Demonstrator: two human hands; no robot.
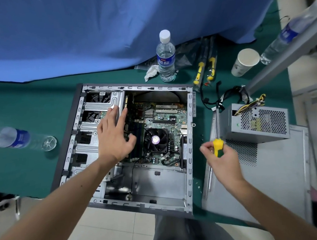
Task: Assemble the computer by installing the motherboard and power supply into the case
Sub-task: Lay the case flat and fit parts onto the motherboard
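Note:
The grey computer case (191, 174) lies open on its side on the green table. Inside it sits the green motherboard (174, 117) with a black cooler fan (156, 140) at its middle. My left hand (114, 134) reaches into the case with straight, spread fingers, over the left edge of the board and the drive cage (99, 104). To the right of the case my right hand (220, 159) grips the yellow-and-green handle of a screwdriver (218, 146), whose shaft points away from me. The grey power supply (257, 122) stands outside the case at the right, its cables (225, 98) trailing behind.
The case's side panel (276, 178) lies flat under the power supply. A water bottle (165, 56) stands behind the case; another (18, 138) lies at the left. A paper cup (245, 62), bagged yellow tools (205, 68) and crumpled tissue (151, 72) sit at the back. Small screws (202, 138) lie by the case.

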